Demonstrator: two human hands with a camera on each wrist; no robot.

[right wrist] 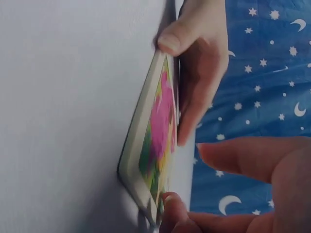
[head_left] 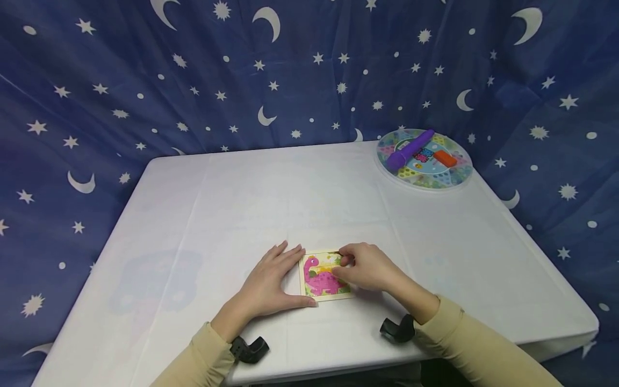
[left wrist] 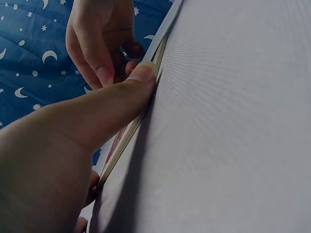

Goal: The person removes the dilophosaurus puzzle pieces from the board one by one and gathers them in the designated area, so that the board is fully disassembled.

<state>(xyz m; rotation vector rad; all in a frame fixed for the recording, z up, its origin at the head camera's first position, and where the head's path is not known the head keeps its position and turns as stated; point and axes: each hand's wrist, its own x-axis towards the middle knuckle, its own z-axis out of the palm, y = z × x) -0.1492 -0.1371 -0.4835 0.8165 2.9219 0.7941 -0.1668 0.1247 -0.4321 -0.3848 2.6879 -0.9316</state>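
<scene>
A small square picture puzzle (head_left: 323, 284) with a pink dinosaur in a pale wooden frame (right wrist: 127, 162) lies flat near the front of the table. My left hand (head_left: 270, 285) spans its left side, fingers straight along that edge, while the thumb (left wrist: 143, 73) rests at the near edge. Over the puzzle's right part bends my right hand (head_left: 369, 267). In the right wrist view, a fingertip (right wrist: 172, 199) touches the frame near one corner. The right thumb (right wrist: 214, 154) stays apart from that finger, with nothing visible between them. This hand hides the puzzle's upper right area.
At the back right corner of the white-covered table (head_left: 242, 204) lies a round colourful board (head_left: 411, 180). On it are a purple microphone-shaped thing (head_left: 410, 151) and an orange block (head_left: 445, 158). A blue curtain (head_left: 309, 91) with moons and stars hangs behind.
</scene>
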